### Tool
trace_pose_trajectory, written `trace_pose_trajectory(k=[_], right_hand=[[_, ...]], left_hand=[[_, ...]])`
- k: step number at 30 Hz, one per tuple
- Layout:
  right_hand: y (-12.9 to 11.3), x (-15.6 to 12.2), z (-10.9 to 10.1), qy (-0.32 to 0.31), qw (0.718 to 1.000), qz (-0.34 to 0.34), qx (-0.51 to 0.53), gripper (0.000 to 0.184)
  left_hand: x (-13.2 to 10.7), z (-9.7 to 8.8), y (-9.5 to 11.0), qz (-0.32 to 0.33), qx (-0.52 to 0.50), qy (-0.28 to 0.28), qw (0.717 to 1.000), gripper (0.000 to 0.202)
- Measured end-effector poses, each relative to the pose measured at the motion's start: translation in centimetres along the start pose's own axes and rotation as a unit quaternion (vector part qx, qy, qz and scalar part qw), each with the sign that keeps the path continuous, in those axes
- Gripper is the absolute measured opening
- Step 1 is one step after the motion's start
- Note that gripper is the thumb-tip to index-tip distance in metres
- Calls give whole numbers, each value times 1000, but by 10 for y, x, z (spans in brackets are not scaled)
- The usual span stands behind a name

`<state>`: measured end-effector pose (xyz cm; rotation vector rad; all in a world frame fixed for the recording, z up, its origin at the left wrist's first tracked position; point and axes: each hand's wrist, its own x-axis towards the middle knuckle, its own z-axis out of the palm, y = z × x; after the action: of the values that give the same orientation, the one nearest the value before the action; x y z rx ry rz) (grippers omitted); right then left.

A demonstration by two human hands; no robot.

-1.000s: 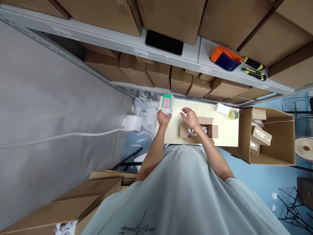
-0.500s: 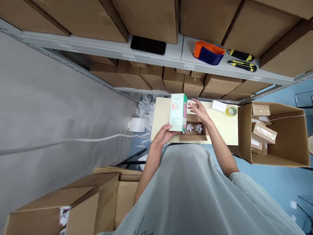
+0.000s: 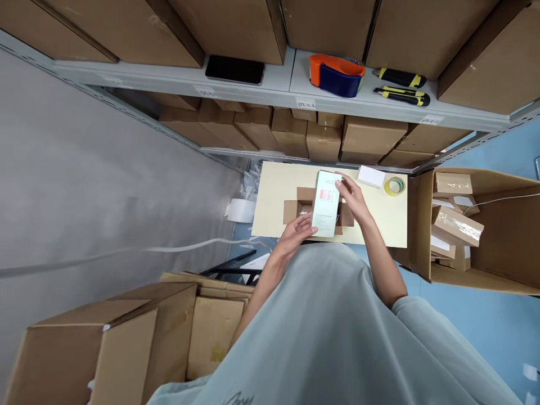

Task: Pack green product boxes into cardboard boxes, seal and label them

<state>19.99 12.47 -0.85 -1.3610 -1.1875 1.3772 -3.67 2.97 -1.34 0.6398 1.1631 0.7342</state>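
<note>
A pale green product box (image 3: 327,203) with pink print is held flat above a small open cardboard box (image 3: 300,203) on a cream table (image 3: 274,191). My left hand (image 3: 298,232) grips the near end of the product box. My right hand (image 3: 353,196) holds its far right edge, fingers curled on it. The cardboard box has its flaps spread; most of its inside is hidden by the product box.
A white packet (image 3: 371,176) and a yellow tape roll (image 3: 395,185) lie at the table's far right. A large open carton (image 3: 476,225) with small parcels stands to the right. The shelf holds a phone (image 3: 234,70), an orange tape dispenser (image 3: 336,74) and cutters (image 3: 400,85).
The product box went from upright at the table's far left, was lifted by my left hand, and now lies over the cardboard box with both hands on it.
</note>
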Motion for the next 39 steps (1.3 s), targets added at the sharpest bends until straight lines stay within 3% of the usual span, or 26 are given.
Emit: trace_pose_trajectory(k=[3,6,9,12,16,32,39], right_hand=[[1,-12,3,41,998,-12,-39,99],[-5,-25,9,42,997,-34,-54,109],[-13,-28,7,46,997,-42,-40,104],[-15,-26,-5,42,998,-44,-19,99],[-13,-25,-21,31,999,-40,-12,98],[-16,-36,-30,11,999,-38,-17,98],[-16,-40,-31,-9,999,-45,-8,102]], left_hand=[[-4,18,-2,72,90,97,989,90],[-9,34,0,138,176,167,960,89],[-11,40,4,152,150,144,966,84],[-8,37,6,112,67,111,985,75],[-3,35,6,73,16,109,991,65],[-11,39,5,63,26,101,993,60],[-7,38,-6,72,9,102,992,61]])
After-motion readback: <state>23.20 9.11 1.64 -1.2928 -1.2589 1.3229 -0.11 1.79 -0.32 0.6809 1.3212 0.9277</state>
